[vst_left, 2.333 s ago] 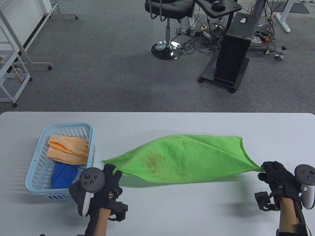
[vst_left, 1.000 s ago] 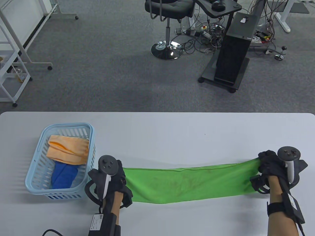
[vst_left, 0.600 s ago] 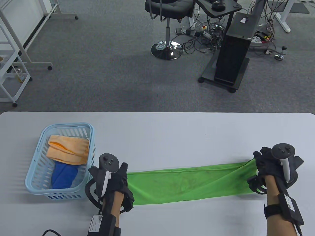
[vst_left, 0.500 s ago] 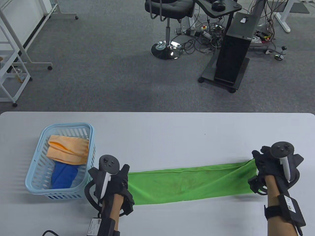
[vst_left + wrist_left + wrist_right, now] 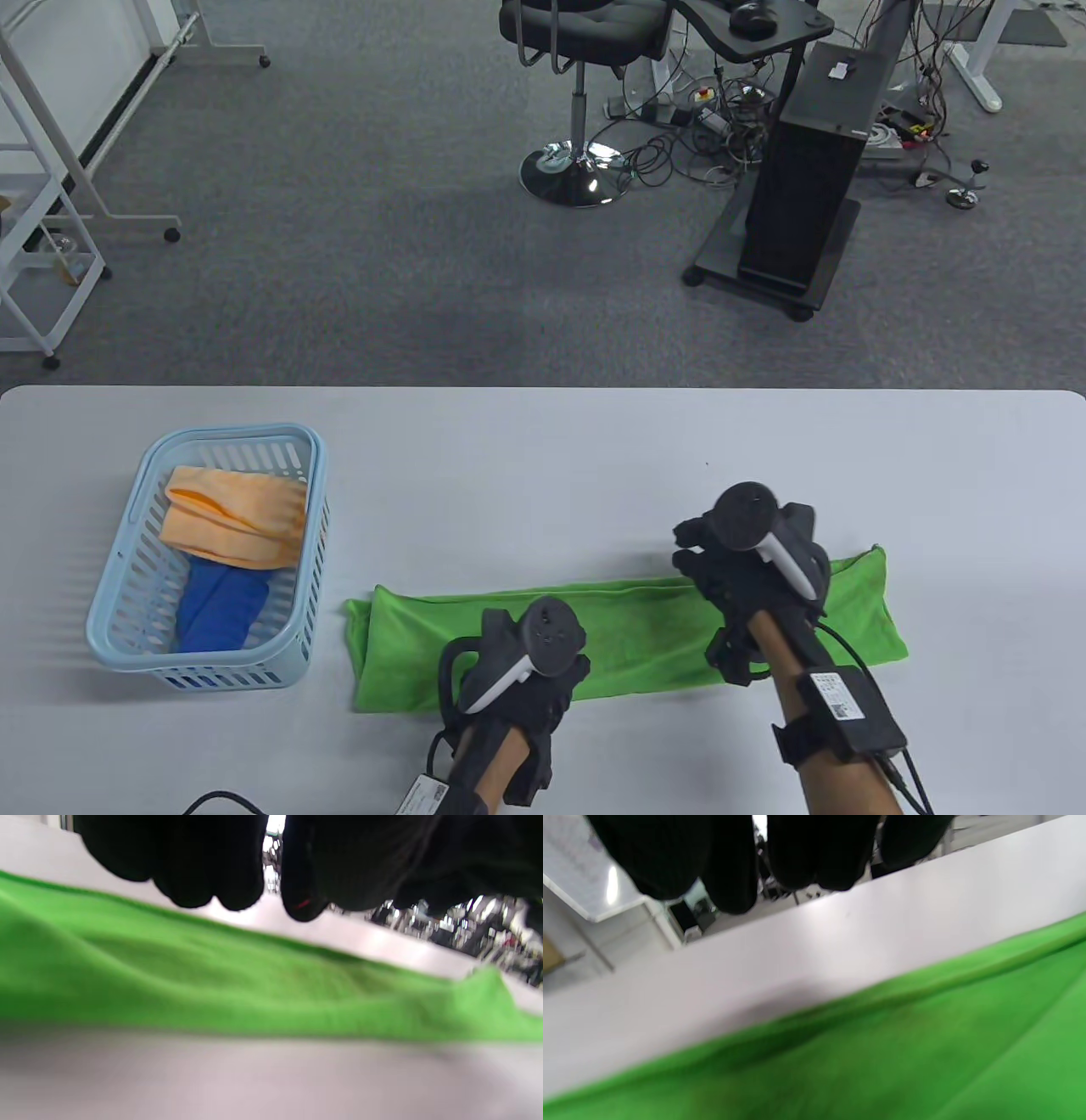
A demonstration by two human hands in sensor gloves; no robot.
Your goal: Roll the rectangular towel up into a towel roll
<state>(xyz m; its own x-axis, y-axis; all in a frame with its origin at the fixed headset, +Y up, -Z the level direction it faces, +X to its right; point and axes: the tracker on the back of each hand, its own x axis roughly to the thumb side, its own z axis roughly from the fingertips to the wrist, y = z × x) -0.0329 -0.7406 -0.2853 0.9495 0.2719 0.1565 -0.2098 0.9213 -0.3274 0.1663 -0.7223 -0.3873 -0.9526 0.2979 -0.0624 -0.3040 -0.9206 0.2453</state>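
Grey table (image 5: 594,441): blue basket (image 5: 136,645) left of green towel (image 5: 645,628), both hands (image 5: 526,679) (image 5: 747,577) loose-fingered above.

The table view looks down from above; both wrist views skim close over the green towel (image 5: 645,624), their shared ground.

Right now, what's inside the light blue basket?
The basket holds an orange cloth lying partly over a blue cloth. Whatever lies beneath them is covered.
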